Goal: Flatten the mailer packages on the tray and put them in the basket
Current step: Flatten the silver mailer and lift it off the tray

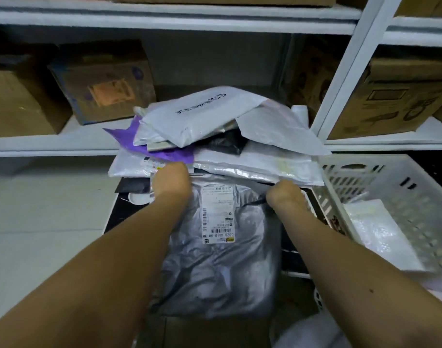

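White shelf (51, 144), far: cardboard boxes (102, 84) left and right. Dark tray (119, 209), centre: mailers (215, 136) piled. Basket (390, 197) right, one mailer inside.

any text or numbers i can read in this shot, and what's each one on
"502B C018 00 38": on the shipping label of the grey mailer, upside down to the camera.
Rest of that label, barcodes included: too small to read.
Dark print on the top white mailer: blurred, unreadable.
Drawings on the cardboard box: no legible words.
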### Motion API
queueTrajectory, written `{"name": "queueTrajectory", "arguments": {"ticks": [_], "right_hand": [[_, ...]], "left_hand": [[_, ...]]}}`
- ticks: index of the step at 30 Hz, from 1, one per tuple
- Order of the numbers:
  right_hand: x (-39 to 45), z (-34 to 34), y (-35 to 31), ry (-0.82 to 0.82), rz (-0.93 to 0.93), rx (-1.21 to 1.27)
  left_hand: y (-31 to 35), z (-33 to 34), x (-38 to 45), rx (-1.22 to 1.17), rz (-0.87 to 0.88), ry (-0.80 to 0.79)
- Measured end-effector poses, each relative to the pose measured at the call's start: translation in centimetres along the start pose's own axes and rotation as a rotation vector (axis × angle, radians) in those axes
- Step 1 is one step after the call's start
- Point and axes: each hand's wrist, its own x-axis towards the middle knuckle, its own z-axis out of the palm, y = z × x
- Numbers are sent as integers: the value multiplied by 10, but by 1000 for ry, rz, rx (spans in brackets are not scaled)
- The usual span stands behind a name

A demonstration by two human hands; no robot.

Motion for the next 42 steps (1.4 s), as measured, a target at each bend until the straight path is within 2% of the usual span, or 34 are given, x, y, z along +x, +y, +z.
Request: {"name": "queueTrajectory", "arguments": {"ticks": [5, 9, 13, 16, 18, 22, 27, 33, 36, 42], "right_hand": [[22, 12, -12, 125, -43, 24], [26, 29, -12, 139, -162, 92], [16, 51, 0, 61, -352, 206], [-9, 68, 9, 185, -500, 186], [-32, 85, 20, 288, -481, 64], [-92, 117, 48, 374, -403, -46], [-122, 152, 93, 275, -495, -178], [-114, 159, 102, 97, -513, -340], [-110, 160, 101, 90, -531, -386], [-95, 139, 91, 214, -684, -404]], "left_hand": [[5, 9, 21, -124, 18, 45], [3, 21, 21, -199, 50, 8], [-7, 44, 5, -213, 9, 4], [-15, 64, -19, -132, -32, 28], [-17, 77, -44, -88, -29, 18], [-12, 101, -92, -68, 80, 5], [2, 131, -148, -93, 269, -49], [2, 154, -154, -65, 255, -152], [4, 153, -153, -23, 211, -220], [8, 141, -149, 10, 229, -258]]}}
